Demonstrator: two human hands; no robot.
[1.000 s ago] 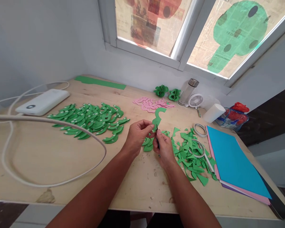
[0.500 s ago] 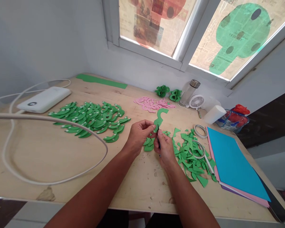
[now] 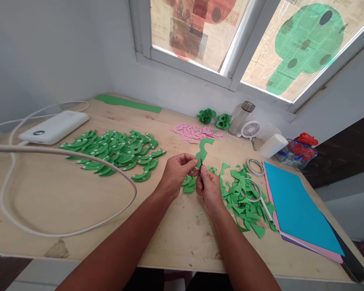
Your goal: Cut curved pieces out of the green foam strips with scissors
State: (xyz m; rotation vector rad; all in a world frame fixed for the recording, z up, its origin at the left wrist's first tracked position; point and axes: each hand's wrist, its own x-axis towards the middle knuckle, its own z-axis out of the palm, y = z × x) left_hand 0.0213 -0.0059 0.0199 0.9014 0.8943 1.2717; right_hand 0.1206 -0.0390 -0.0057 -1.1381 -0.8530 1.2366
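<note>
My left hand (image 3: 182, 166) pinches a wavy strip of green paper (image 3: 202, 152) near its lower end; the strip's curved top points away from me. In my right hand (image 3: 210, 186) is a small pair of scissors (image 3: 202, 173), mostly covered by the fingers, with the dark blades at the paper's edge. Just below the hands lie green paper pieces (image 3: 189, 185). To the right spreads a heap of green scraps (image 3: 245, 206), with a magnifying glass (image 3: 265, 208) resting on it. Left of my hands is a pile of curved green cut-outs (image 3: 118, 151) carrying small white patches.
Pink cut-outs (image 3: 194, 132) and two green paper balls (image 3: 206, 115) sit farther back. A bottle (image 3: 242, 119), small fan (image 3: 250, 129) and tape roll (image 3: 256, 167) stand or lie right. Coloured sheets (image 3: 300, 206) cover the right side. A white cable (image 3: 63, 233) loops from a power bank (image 3: 54, 127).
The view has shifted very slightly. Both hands, the scissors and the green strip keep nearly the same position.
</note>
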